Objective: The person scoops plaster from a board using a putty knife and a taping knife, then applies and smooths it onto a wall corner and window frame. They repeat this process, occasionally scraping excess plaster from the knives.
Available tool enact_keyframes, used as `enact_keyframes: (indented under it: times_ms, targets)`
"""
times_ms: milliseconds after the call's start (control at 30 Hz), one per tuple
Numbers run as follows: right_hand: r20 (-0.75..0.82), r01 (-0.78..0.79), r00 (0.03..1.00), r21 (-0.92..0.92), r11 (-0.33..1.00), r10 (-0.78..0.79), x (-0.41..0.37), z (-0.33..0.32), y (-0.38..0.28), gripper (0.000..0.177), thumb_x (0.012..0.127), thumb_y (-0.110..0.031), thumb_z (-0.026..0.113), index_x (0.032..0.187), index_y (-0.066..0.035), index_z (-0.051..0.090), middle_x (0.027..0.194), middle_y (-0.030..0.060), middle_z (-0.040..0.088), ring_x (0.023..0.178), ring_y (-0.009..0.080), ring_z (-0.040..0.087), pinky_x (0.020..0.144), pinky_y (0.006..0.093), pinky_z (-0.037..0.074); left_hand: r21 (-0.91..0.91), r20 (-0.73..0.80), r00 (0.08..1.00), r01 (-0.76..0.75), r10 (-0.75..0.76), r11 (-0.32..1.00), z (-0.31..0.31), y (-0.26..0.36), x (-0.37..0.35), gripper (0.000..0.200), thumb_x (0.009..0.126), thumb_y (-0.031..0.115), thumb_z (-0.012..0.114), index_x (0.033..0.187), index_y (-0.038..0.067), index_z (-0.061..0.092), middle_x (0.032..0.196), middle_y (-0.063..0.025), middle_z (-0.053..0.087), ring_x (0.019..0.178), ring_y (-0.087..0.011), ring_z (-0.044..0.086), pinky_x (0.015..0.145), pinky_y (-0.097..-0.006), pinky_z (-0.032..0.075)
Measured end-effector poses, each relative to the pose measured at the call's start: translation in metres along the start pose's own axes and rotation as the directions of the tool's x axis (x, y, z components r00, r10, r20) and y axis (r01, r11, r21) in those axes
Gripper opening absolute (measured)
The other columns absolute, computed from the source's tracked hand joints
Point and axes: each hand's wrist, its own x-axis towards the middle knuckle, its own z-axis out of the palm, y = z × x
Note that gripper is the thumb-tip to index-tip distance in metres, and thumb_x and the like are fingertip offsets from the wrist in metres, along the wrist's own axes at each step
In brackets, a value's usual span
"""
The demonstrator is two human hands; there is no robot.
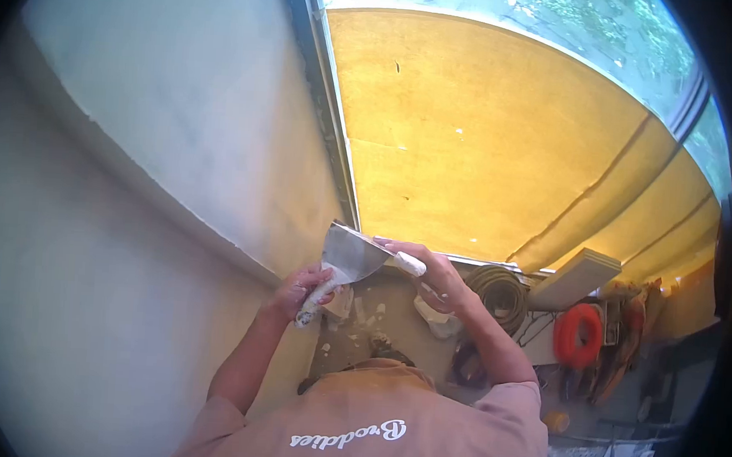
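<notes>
My left hand (302, 290) is wrapped round the plaster-smeared handle of a wide putty knife (354, 251), whose broad metal blade points up and to the right. White filler sticks to the blade near the handle and to my fingers. My right hand (437, 276) is at the blade's right edge, fingers closed about a second tool with a white handle (411, 264). This tool looks like another scraper seen nearly edge-on, lying against the first blade; its blade is mostly hidden.
A plastered wall (114, 238) with a ledge runs along the left. Ahead stands a yellow panel (489, 135) below a window. On the floor at right lie a coiled hose (500, 295), a red coil (577, 335) and a pale board (577, 279). White debris dots the floor (346, 345).
</notes>
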Motion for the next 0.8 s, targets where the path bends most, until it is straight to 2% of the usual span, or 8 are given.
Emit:
enact_keyframes:
  times_ms: [67,133,167,267,333,433,667,800]
  targets:
    - [-0.009,0.077,0.997,-0.052,0.996,-0.077,-0.002,-0.006,0.025,0.06,0.088,0.015,0.047,0.142,-0.01,0.047,0.112,0.0088,0.063,0.09,0.0175,0.061,0.085,0.0318,0.05,0.026,0.034,0.995,-0.096,0.095,0.995,0.008,0.008,0.003,0.026,0.103,0.024,0.052,0.108,-0.001,0.059,0.087,-0.0141,0.065,0.058,-0.0138,0.055,0.052,-0.0247,0.044]
    - [0.13,-0.429,0.896,0.013,0.903,0.424,-0.016,-0.017,0.061,0.052,0.09,0.008,0.052,0.139,-0.006,0.046,0.124,0.0182,0.062,0.103,0.0281,0.063,0.09,0.039,0.048,0.039,-0.007,0.981,-0.196,0.196,0.98,0.023,0.024,0.004,0.025,0.103,0.023,0.052,0.11,0.0,0.057,0.086,-0.0137,0.065,0.058,-0.0136,0.055,0.052,-0.0247,0.045]
    - [0.13,-0.421,0.9,0.023,0.907,0.415,-0.022,-0.017,0.085,0.052,0.09,0.008,0.052,0.139,-0.006,0.046,0.124,0.0182,0.062,0.103,0.0281,0.063,0.09,0.039,0.048,0.05,-0.029,0.955,-0.295,0.297,0.954,0.031,0.033,0.005,0.024,0.103,0.022,0.053,0.113,0.0,0.056,0.084,-0.0134,0.064,0.059,-0.0134,0.054,0.052,-0.0247,0.045]
    - [-0.094,-0.5,0.862,-0.004,0.866,0.497,-0.05,0.001,0.147,0.053,0.096,-0.009,0.059,0.146,-0.004,0.04,0.104,0.001,0.057,0.081,0.0109,0.051,0.078,0.0291,0.049,0.411,-0.181,0.818,-0.441,0.546,0.798,0.054,0.05,0.013,0.022,0.1,0.013,0.058,0.117,-0.001,0.056,0.094,-0.0129,0.067,0.068,-0.0157,0.061,0.062,-0.025,0.05]
    - [-0.172,-0.416,0.854,0.342,0.843,0.491,-0.044,0.009,0.143,0.056,0.095,-0.01,0.062,0.145,-0.004,0.04,0.107,0.0019,0.058,0.088,0.0115,0.054,0.082,0.0296,0.049,0.691,-0.152,0.79,-0.345,0.594,0.635,0.033,0.04,0.031,0.025,0.099,0.009,0.059,0.122,-0.001,0.054,0.099,-0.0128,0.066,0.077,-0.0183,0.063,0.07,-0.0274,0.051]
    - [-0.047,-0.272,0.747,0.889,0.369,0.663,-0.035,0.025,0.107,0.052,0.094,-0.014,0.066,0.14,-0.004,0.043,0.124,0.0082,0.06,0.112,0.0191,0.058,0.1,0.0361,0.048,0.915,-0.053,0.737,-0.234,0.674,0.329,0.014,0.019,0.059,0.035,0.096,0.002,0.06,0.13,0.0,0.05,0.112,-0.0139,0.063,0.097,-0.0233,0.063,0.087,-0.0328,0.051]
    - [-0.092,-0.102,0.728,0.965,0.241,0.679,0.004,0.062,0.063,0.052,0.097,-0.014,0.062,0.144,-0.004,0.039,0.131,0.0068,0.057,0.121,0.0179,0.053,0.104,0.0359,0.043,0.912,0.31,0.618,-0.407,0.723,-0.043,0.009,-0.001,0.102,0.056,0.089,-0.003,0.065,0.142,0.002,0.046,0.139,-0.0179,0.05,0.13,-0.0316,0.047,0.11,-0.0405,0.039]
    - [-0.122,-0.093,0.727,0.957,0.273,0.676,0.009,0.047,0.047,0.051,0.096,-0.016,0.062,0.141,-0.004,0.04,0.123,0.0067,0.058,0.112,0.0166,0.056,0.098,0.0338,0.047,0.908,0.286,0.625,-0.419,0.726,0.003,-0.039,-0.026,0.121,0.056,0.09,-0.002,0.063,0.143,0.001,0.045,0.138,-0.0192,0.05,0.129,-0.0332,0.047,0.11,-0.0401,0.04]
